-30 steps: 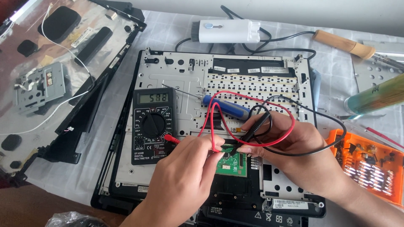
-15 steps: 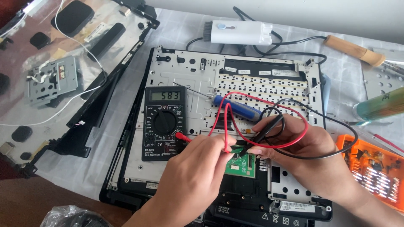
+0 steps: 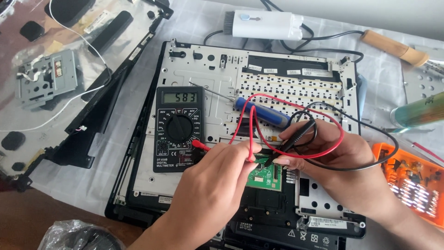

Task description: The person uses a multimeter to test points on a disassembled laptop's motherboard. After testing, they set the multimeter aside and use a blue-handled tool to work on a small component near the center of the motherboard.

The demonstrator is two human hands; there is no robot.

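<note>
Probe tips hidden under fingers, seemingly on green circuit board [image 3: 264, 175]; left hand [image 3: 217, 185] pinches red probe [image 3: 252, 153], right hand [image 3: 333, 159] grips black probe [image 3: 296, 135].

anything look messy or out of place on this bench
Nothing looks broken. The blue-handled screwdriver lies loose across the opened laptop chassis, and red and black leads loop over it while the left hand and right hand hold probes on the green board.
</note>
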